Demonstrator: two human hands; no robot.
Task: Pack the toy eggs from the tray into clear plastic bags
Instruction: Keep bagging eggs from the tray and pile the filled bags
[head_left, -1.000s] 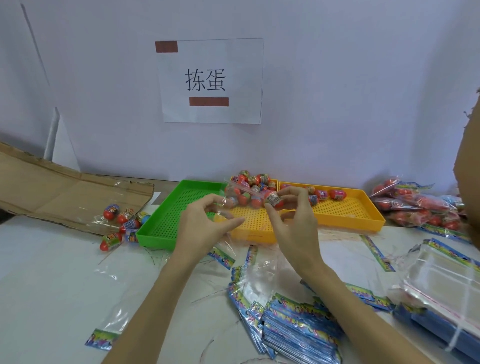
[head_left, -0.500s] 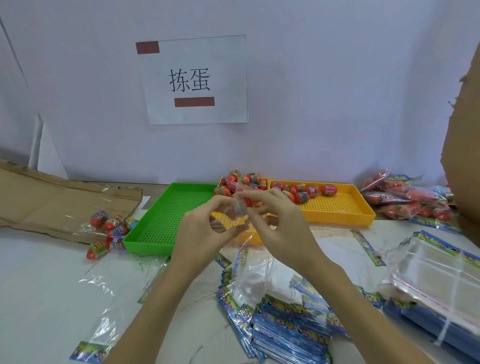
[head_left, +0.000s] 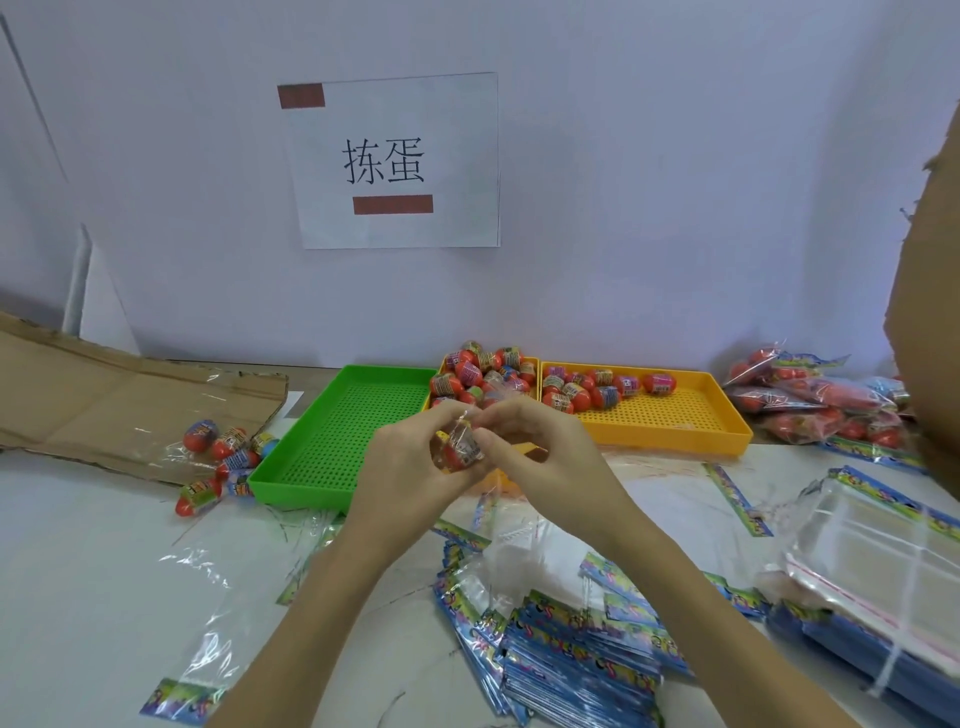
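Table (head_left: 104, 597) white, set against pale wall; flattened cardboard (head_left: 119, 405) at left. Paper sign (head_left: 395, 161) on wall reads 拣蛋, two brown bars. Green tray (head_left: 332, 441) beside two yellow trays (head_left: 670, 421) heaped with toy eggs (head_left: 483, 371) — egg labels too small to read. Left hand (head_left: 405, 467) and right hand (head_left: 540, 452) both pinch clear plastic bag (head_left: 460, 441) with egg inside, above trays. Filled bags (head_left: 815, 400) far right.

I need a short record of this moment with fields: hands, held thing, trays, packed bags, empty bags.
hands: left hand and right hand together grip one toy egg in clear film
green tray: no eggs visible
yellow trays: loose eggs at the far side
packed bags: far right
empty bags: heap in front
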